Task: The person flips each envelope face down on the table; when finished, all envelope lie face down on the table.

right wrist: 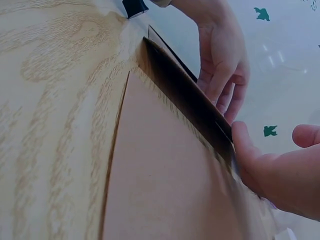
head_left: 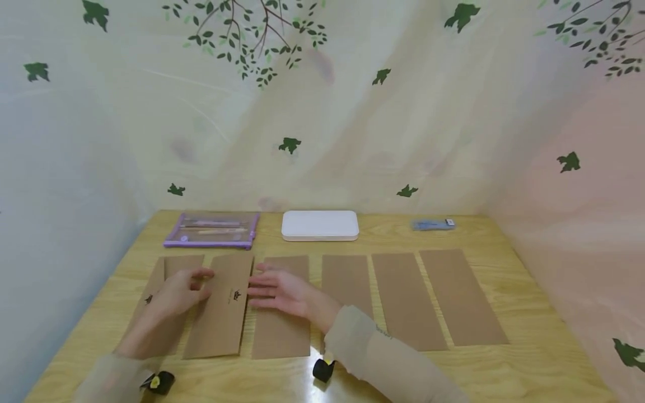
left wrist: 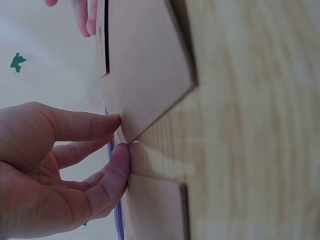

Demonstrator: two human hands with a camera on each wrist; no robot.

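Both hands are at a brown card folder (head_left: 221,319) with a small crown print, second from the left in a row on the table. My left hand (head_left: 181,288) touches its left edge with thumb and index fingertips, set a little apart in the left wrist view. On the other side, the straight, spread fingers of my right hand (head_left: 284,291) touch the right edge. In the right wrist view, this folder (right wrist: 172,55) has its near edge raised, with a dark gap underneath. The right forearm passes over the brown card (head_left: 282,336) beside it.
Leftmost lies another brown folder (head_left: 183,264) with a crown print. More brown cards (head_left: 408,302) continue rightward. Along the back are a clear pencil case (head_left: 206,244) with purple trim, a white box (head_left: 319,225) and a small blue packet (head_left: 430,225). A leaf-print curtain (head_left: 353,112) stands behind.
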